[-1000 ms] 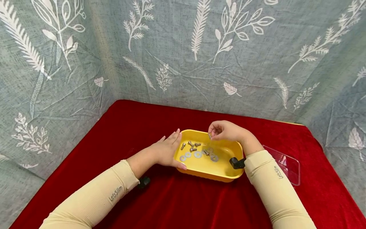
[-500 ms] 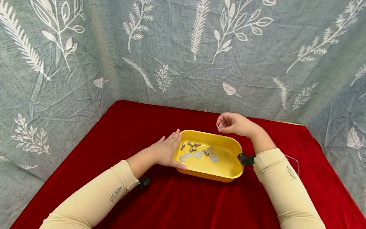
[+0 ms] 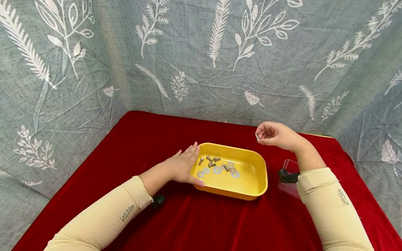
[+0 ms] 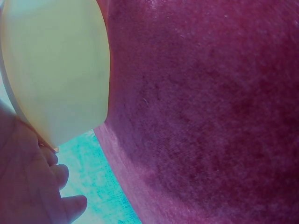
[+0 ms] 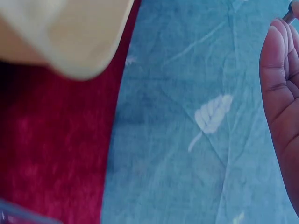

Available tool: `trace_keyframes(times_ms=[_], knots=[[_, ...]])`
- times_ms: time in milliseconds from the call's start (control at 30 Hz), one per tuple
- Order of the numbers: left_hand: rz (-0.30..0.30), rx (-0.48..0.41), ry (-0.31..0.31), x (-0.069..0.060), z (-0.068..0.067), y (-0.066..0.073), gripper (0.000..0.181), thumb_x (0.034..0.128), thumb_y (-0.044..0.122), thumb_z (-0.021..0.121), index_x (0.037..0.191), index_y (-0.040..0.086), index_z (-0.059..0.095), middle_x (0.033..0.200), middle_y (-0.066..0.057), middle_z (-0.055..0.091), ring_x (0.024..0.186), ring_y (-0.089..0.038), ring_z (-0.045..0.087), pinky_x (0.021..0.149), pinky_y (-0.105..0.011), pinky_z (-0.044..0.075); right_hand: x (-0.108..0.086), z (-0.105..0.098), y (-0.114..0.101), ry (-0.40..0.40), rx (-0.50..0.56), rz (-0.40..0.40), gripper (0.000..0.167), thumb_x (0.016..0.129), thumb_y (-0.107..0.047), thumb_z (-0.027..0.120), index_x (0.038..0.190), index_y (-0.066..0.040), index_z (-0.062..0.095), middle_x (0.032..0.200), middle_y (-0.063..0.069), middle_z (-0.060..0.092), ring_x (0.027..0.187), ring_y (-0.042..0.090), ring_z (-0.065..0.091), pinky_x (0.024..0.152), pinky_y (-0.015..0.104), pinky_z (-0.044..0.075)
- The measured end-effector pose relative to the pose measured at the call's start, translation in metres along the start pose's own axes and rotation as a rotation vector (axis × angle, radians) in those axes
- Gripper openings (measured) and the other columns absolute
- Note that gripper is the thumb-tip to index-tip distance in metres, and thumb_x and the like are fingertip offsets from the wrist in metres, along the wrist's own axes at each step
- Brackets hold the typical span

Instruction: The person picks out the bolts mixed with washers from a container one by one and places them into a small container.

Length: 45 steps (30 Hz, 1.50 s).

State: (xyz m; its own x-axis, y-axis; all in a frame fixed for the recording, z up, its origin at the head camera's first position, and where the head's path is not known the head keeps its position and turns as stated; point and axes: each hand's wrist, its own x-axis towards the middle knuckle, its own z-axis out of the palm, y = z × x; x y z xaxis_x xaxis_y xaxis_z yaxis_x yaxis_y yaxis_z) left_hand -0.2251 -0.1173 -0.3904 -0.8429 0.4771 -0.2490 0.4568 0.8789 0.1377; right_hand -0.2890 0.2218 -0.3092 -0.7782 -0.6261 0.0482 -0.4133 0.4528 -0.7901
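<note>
A yellow tray [image 3: 238, 186] stands mid-table in the head view, with several short metal bolts [image 3: 201, 161] and flat washers [image 3: 217, 170] lying on its bottom. My left hand [image 3: 182, 167] rests against the tray's left end, fingers straight along the wall and thumb at the front rim. The left wrist view has these fingers [image 4: 60, 175] beside the tray's wall [image 4: 56, 70]. Beyond the tray's right rear corner, my right hand [image 3: 277, 136] pinches one bolt [image 3: 257, 137] between thumb and fingertips, above the cloth. The bolt's end [image 5: 288, 17] shows in the right wrist view.
A clear plastic box [image 3: 290, 190] sits right of the tray, partly behind my right wrist's camera strap [image 3: 287, 176]. Red cloth [image 3: 150, 139] covers the table. A grey-green curtain with white leaves [image 3: 194, 69] hangs behind it.
My right hand has risen out of the tray with the bolt and moved right, past its rear rim. My left hand and the tray have stayed put.
</note>
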Motion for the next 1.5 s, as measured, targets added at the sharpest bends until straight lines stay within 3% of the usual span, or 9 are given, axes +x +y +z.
trace_keyframes(times_ms=[533,833,1500], knots=[[-0.007,0.002,-0.007,0.001,0.0,-0.001,0.128,0.0607,0.085,0.047,0.146,0.003,-0.004,0.152,-0.012,-0.01,0.14,-0.023,-0.002,0.11,-0.047,0.012,-0.053,-0.033,0.021,0.07,-0.094,0.016,0.018,0.084,-0.001,0.063,0.099,0.005,0.054,0.085,0.013,0.058,0.077,0.012,0.056,0.067,0.02,0.048],[-0.003,-0.001,-0.007,0.002,0.0,0.0,0.129,0.0603,0.085,0.047,0.146,0.003,-0.004,0.152,-0.011,-0.011,0.14,-0.023,-0.002,0.11,-0.047,0.012,-0.085,-0.042,0.035,0.107,-0.099,0.023,0.019,0.082,0.006,0.062,0.098,0.007,0.052,0.083,0.001,0.059,0.077,0.012,0.058,0.066,0.019,0.049],[-0.006,-0.002,-0.01,0.001,-0.002,0.001,0.131,0.0578,0.087,0.044,0.146,0.003,-0.004,0.152,-0.012,-0.01,0.14,-0.022,-0.002,0.11,-0.046,0.012,-0.118,-0.043,0.059,0.092,-0.124,0.04,0.018,0.081,0.006,0.063,0.096,0.005,0.053,0.081,0.002,0.059,0.075,0.009,0.059,0.065,0.019,0.049]])
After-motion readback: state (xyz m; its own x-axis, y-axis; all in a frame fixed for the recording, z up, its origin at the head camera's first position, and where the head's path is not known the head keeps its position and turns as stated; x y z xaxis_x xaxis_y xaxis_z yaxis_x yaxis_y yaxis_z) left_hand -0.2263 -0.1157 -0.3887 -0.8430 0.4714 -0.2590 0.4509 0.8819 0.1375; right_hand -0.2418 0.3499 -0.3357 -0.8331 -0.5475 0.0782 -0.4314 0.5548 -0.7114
